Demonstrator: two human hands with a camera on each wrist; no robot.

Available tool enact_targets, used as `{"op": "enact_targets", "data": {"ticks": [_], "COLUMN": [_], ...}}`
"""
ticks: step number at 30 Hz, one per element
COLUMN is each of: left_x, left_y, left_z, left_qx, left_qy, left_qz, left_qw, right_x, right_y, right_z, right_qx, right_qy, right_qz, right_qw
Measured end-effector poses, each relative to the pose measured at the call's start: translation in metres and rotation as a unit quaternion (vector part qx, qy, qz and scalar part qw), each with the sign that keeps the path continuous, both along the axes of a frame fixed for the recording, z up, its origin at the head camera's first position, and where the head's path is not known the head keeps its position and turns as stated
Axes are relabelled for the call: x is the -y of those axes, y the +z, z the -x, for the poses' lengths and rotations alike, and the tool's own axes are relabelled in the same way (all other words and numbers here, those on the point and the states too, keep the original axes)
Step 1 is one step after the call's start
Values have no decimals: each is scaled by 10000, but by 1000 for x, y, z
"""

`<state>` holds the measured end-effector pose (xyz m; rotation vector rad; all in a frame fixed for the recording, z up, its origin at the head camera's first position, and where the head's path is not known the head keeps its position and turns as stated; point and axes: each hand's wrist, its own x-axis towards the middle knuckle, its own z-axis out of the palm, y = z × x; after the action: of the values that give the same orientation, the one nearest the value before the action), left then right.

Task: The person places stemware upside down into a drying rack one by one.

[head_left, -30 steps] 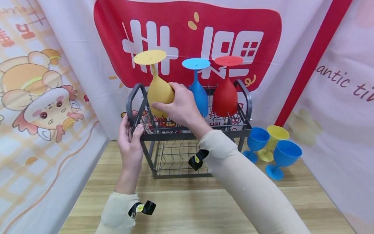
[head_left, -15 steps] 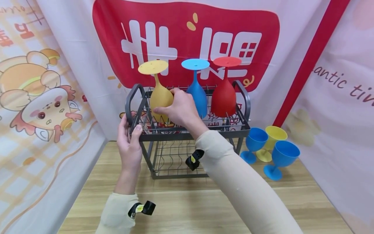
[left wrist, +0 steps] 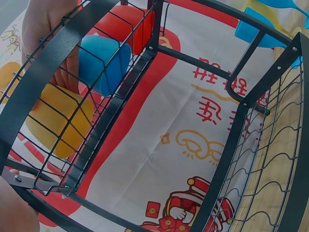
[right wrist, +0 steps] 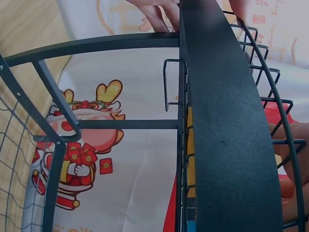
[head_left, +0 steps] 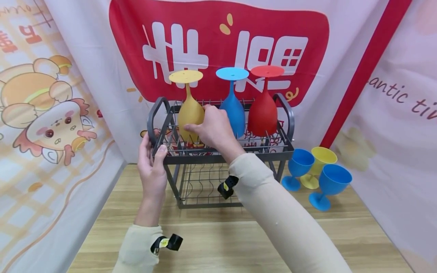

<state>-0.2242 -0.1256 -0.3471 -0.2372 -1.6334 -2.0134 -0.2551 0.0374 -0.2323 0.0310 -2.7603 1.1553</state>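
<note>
An upside-down yellow goblet [head_left: 189, 113] stands on the upper tier of a dark metal dish rack [head_left: 222, 156], near its left end. The thumb and fingers of my right hand [head_left: 218, 129] hold its bowl from the right side. My left hand [head_left: 152, 167] grips the rack's front left corner, thumb in front. To the right of the yellow goblet, a blue goblet [head_left: 235, 108] and a red goblet [head_left: 263, 113] also stand upside down. In the left wrist view the yellow goblet's bowl [left wrist: 60, 118] shows through the wires; my right hand partly hides the blue one.
Two blue goblets [head_left: 335, 180] and a yellow goblet [head_left: 321, 161] stand upright on the wooden table [head_left: 218, 242], right of the rack. The rack's lower wire shelf [head_left: 205, 185] lies below. A printed cloth [head_left: 218, 49] hangs close behind, with printed sheets at both sides.
The yellow goblet has come down onto the rack with my right hand, shifted slightly right and become more upright. My left hand has stayed on the rack's corner.
</note>
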Motion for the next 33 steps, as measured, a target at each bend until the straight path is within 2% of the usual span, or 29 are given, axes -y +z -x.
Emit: {"op": "enact_targets", "data": {"ticks": [10,21,27,33], "left_x": [1,0,-1,0], "left_y": [2,1,1,-1], "left_z": [0,0,0,0], "left_qx": [-10,66,-28,-17], "left_qy": [4,89,124,107], "left_qz": [-3,89,78,94], "left_qw": [10000,9999,9999,9999], "right_x": [1,0,-8,-31], "right_y": [0,-6,-6,-6], "right_z": [-2,-12,-27,-47], "right_qx": [-144,-1112,-1582,-1982], "right_qy": [-133,-227,-43,240], "right_qz": [-168,-566,-532,-533], "right_qw": [9997,9919,9860,9784]}}
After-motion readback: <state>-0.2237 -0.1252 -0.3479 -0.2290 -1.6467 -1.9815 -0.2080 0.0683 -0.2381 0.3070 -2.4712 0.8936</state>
